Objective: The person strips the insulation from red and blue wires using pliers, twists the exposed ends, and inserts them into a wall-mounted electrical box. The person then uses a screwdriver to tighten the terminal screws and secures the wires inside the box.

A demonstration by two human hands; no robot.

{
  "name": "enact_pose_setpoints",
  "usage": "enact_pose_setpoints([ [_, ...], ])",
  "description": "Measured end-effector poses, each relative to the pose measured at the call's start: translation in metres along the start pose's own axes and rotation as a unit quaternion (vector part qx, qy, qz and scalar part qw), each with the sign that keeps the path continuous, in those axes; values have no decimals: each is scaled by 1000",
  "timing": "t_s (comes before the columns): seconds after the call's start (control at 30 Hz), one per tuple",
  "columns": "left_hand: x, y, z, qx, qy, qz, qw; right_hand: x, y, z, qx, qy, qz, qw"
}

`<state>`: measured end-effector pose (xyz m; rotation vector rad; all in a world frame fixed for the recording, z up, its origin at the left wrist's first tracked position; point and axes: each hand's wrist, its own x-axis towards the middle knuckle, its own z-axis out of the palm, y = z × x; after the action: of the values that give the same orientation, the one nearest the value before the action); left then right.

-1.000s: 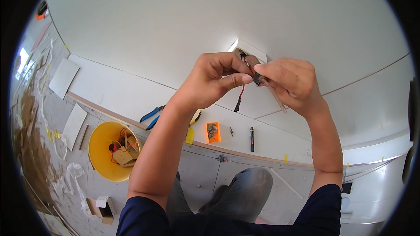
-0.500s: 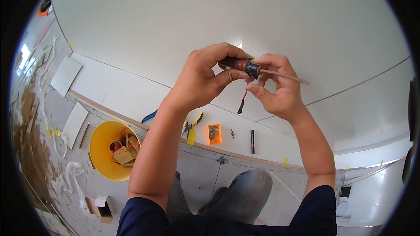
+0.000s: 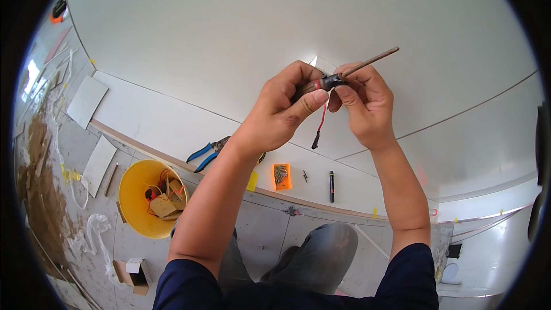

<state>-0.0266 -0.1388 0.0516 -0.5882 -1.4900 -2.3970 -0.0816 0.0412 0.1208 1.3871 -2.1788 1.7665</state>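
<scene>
My left hand (image 3: 284, 109) is closed round the dark, red-ringed handle of a screwdriver (image 3: 372, 64), thumb along its side. The rusty shank points up and to the right. Black material, looking like tape, covers the front of the handle. My right hand (image 3: 372, 109) is closed beside it, thumb and fingers pinched close to the black part; what they grip is hidden. Below the hands dangles a red wire (image 3: 322, 117) with a black-wrapped end. Behind them, a small white-edged opening (image 3: 322, 64) in the pale panel is partly covered.
On the white ledge lie blue-handled snips (image 3: 208, 152), an orange box of screws (image 3: 282, 177), loose screws (image 3: 305, 176) and a black marker (image 3: 332, 186). A yellow bucket (image 3: 133, 198) with scraps stands on the floor at left, near white board offcuts (image 3: 99, 163).
The screwdriver's shank has swung from pointing slightly down to pointing up and right. My right fingers have closed in by the handle's front. The left forearm has shifted right, uncovering the snips.
</scene>
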Motion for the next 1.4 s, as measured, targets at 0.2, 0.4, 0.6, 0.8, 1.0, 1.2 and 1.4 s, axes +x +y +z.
enact_pose_setpoints([
  [0.2,-1,1,-2,-76,-43,-6,996,3,-3,-6,23,-52,7,998],
  [0.4,0,0,-3,-92,-57,-10,994,2,-2,-7,-3,-52,-15,999],
  [0.6,3,-2,-4,-121,-86,-33,988,4,2,-8,6,-66,-32,997],
  [0.8,5,6,2,-66,-63,-65,994,5,-6,-12,-4,-48,-6,999],
  [1.0,4,7,12,-6,17,-40,999,7,-13,0,-41,21,28,999],
  [1.2,5,-1,12,-12,33,-4,999,6,-18,0,-75,14,26,997],
  [1.4,3,2,11,-40,31,-15,999,4,-19,3,-60,17,29,998],
])
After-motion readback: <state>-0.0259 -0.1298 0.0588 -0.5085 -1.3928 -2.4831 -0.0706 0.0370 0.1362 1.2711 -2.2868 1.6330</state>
